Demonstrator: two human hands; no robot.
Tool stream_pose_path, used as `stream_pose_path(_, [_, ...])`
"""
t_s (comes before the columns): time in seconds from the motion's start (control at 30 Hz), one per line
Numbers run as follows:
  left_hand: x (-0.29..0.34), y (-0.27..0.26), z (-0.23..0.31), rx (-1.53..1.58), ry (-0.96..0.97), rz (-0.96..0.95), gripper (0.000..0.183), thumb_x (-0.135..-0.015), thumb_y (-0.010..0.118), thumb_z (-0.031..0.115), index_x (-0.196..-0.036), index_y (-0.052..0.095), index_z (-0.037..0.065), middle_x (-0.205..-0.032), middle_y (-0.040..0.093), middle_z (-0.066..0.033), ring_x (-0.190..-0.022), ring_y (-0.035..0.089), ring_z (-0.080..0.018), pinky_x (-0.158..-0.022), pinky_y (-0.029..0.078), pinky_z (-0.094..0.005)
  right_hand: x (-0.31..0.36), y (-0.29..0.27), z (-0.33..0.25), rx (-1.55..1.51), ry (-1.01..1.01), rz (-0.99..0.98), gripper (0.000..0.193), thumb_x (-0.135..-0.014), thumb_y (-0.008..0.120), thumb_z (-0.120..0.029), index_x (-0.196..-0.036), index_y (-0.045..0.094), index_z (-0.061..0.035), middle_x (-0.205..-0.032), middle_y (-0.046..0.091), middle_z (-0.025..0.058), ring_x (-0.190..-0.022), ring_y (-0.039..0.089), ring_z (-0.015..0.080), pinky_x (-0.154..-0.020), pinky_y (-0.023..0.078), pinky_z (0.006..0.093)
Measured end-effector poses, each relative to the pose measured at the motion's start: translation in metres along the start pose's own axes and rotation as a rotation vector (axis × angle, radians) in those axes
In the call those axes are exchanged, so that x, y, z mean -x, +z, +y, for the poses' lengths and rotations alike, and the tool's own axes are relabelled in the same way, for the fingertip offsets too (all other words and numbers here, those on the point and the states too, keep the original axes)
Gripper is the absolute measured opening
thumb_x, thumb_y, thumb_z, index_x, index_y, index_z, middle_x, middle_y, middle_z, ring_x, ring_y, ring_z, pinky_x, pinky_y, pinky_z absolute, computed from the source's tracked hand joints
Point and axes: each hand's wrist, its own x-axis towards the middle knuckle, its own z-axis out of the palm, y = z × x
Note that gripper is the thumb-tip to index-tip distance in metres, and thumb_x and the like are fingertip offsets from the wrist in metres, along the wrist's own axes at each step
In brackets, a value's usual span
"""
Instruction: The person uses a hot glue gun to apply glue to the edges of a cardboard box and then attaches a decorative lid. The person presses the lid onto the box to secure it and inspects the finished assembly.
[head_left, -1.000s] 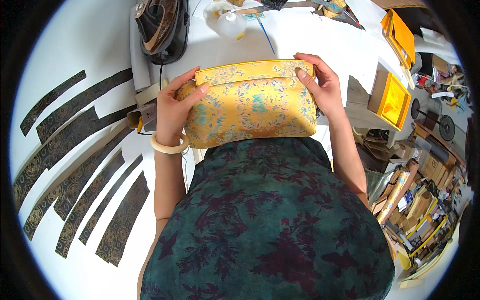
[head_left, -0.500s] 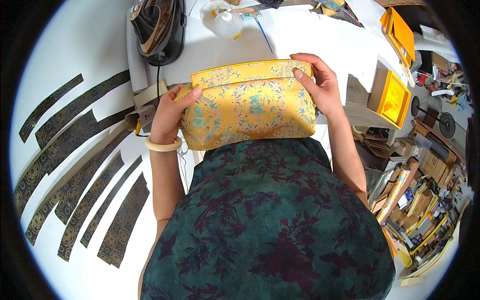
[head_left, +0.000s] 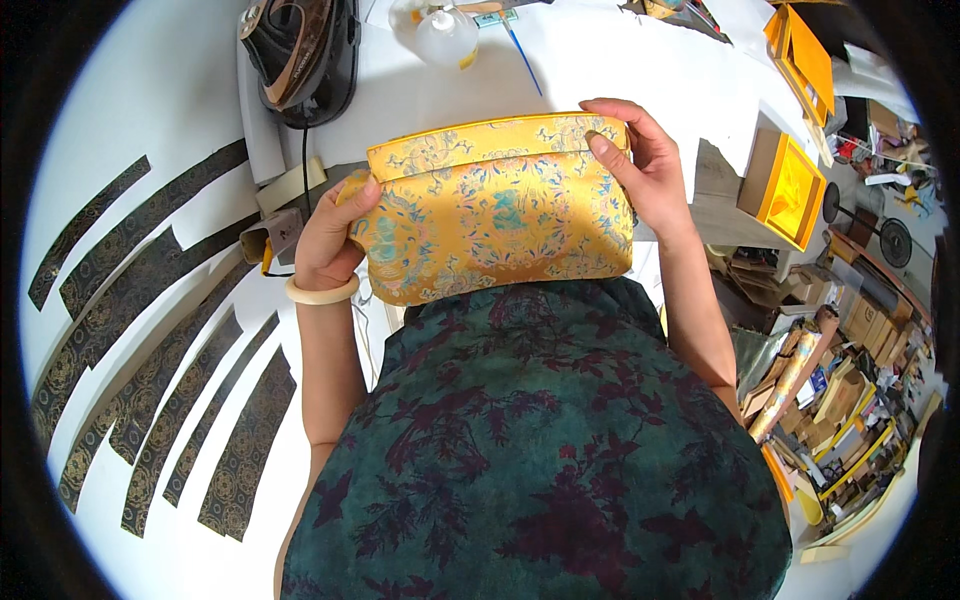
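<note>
Head view: two bare hands hold a yellow, shiny fabric pouch with blue and teal flowers (head_left: 500, 220) by its ends.

The pouch is upright, its patterned front facing the wearer, between the lap of a dark green dress with purple leaves (head_left: 540, 430) and a worktable covered in white sheets (head_left: 620, 75). Whether its lower edge touches the dress cannot be told.

The left hand (head_left: 335, 235) is clamped on the upper left end, thumb in front; its fingertips are hidden behind the fabric. A smooth cream bangle (head_left: 322, 292) circles that wrist. The right hand (head_left: 648, 175) pinches the upper right corner, thumb pressed on the folded top band, forefinger along the top edge; the other fingers are partly hidden. Gripping opposite ends probably keeps the soft-looking body stretched, level and easy to view.

On the table, a black and bronze iron (head_left: 300, 65), a rounded translucent bottle (head_left: 447, 40) and a slim blue brush (head_left: 523, 57) lie beyond the pouch, perhaps set back to leave elbow room. At left, black strips with gold patterns (head_left: 245, 450) are spread apart on white, likely to prevent overlapping.
</note>
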Motion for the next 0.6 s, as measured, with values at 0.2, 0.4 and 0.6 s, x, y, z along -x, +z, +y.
stream_pose_path(0.2, [-0.0016, -0.0023, -0.0021, 0.041, 0.007, -0.053, 0.039, -0.095, 0.084, 0.024, -0.125, 0.073, 0.001, -0.117, 0.079, -0.0103, -0.103, 0.076, -0.0196, -0.094, 0.059, -0.0347, 0.0001, -0.0017, 0.0001, 0.028, -0.014, -0.007, 0.031, -0.100, 0.078, -0.010, -0.131, 0.072, -0.0067, -0.121, 0.071, 0.0013, -0.107, 0.067, 0.0107, -0.093, 0.056, 0.0273])
stream_pose_path(0.4, [-0.0017, -0.0016, -0.0019, 0.050, 0.003, -0.070, 0.044, -0.095, 0.085, 0.026, -0.128, 0.072, 0.000, -0.119, 0.079, -0.0112, -0.105, 0.076, -0.0201, -0.096, 0.059, -0.0352, 0.0001, -0.0010, 0.0011, 0.009, 0.000, -0.001, 0.032, -0.100, 0.079, -0.012, -0.131, 0.072, -0.0077, -0.121, 0.072, 0.0017, -0.107, 0.068, 0.0110, -0.093, 0.056, 0.0278])
stream_pose_path(0.6, [-0.0022, -0.0018, -0.0023, 0.076, 0.002, -0.074, 0.046, -0.095, 0.085, 0.024, -0.130, 0.070, -0.001, -0.120, 0.078, -0.0122, -0.106, 0.075, -0.0208, -0.097, 0.059, -0.0356, 0.0003, -0.0001, 0.0006, 0.022, -0.017, 0.004, 0.033, -0.100, 0.079, -0.013, -0.132, 0.072, -0.0083, -0.121, 0.072, 0.0017, -0.107, 0.068, 0.0118, -0.094, 0.057, 0.0285])
